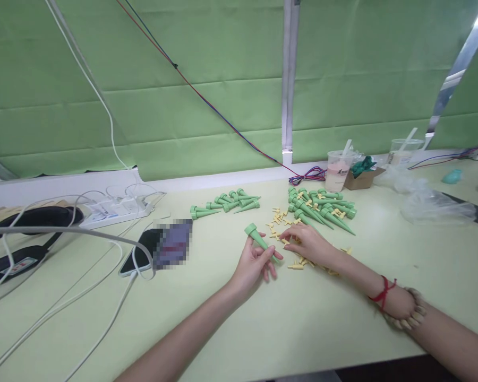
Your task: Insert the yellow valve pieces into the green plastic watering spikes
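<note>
Pale table point(322, 323), green blinds point(223, 58) behind. Left hand point(255, 262): fingers pinching green spike point(258, 237), tilted, cap end up. Right hand point(307, 243): fingers curled down at scattered yellow pieces point(275, 234), can't tell if gripping one. Farther out: larger spike pile point(307, 208) right, smaller spike group point(227, 201) left, phone point(143, 248) beyond that, drink cup point(336, 174) behind larger pile.

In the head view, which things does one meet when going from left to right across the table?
Black strap → phone → left hand → right hand → pink drink → blue object.
</note>
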`<state>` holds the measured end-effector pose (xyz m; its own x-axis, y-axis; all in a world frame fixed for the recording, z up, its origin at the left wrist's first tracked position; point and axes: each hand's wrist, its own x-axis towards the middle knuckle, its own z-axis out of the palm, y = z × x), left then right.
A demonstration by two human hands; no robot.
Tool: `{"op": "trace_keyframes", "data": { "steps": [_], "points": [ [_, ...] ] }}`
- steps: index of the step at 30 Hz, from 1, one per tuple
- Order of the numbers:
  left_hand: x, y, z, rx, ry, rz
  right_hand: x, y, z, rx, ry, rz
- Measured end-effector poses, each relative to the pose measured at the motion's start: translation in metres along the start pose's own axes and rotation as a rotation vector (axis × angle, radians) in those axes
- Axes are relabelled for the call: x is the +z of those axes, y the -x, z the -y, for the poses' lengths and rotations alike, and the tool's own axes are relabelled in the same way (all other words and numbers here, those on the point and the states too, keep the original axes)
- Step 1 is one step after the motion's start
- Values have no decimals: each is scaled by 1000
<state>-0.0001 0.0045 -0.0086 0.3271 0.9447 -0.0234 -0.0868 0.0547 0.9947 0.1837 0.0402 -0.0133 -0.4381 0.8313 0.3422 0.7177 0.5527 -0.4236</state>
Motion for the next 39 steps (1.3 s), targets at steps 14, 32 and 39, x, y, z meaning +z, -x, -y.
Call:
{"op": "trace_keyframes", "data": {
  "steps": [14, 32, 39],
  "points": [
    [0, 2, -2, -26, 44, -16, -10, -2, 19, 275, -609, -202],
    [0, 5, -5, -38, 143, 138, -16, 2, 39, 89, -712, -216],
    [0, 6, -4, -24, 129, 129, -21, 5, 45, 175, -623, -225]
  ]
}}
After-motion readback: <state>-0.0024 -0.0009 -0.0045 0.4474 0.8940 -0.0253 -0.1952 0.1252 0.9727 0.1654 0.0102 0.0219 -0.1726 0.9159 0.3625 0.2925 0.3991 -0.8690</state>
